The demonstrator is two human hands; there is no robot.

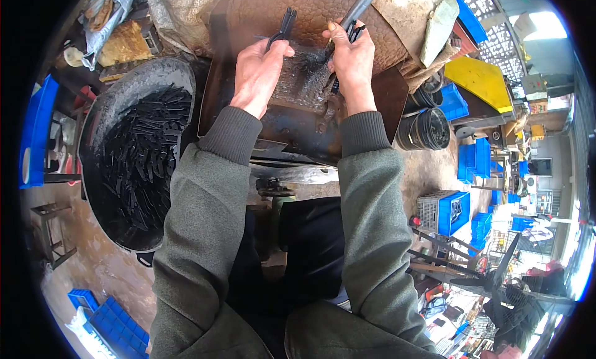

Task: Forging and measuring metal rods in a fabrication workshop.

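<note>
Here I am, both hands up over the wet brown bench (279, 126). My left hand (261, 73) pinches a slim dark piece (288, 23) between thumb and fingers, its tip pointing away from me. My right hand (352, 64) is wrapped round a silvery bar (358, 9), with black bits by my fingers; whether I grip those too, I can't tell. Looks like the handling step, piece against bar; next calls for a steady pinch and a controlled right wrist.
</note>
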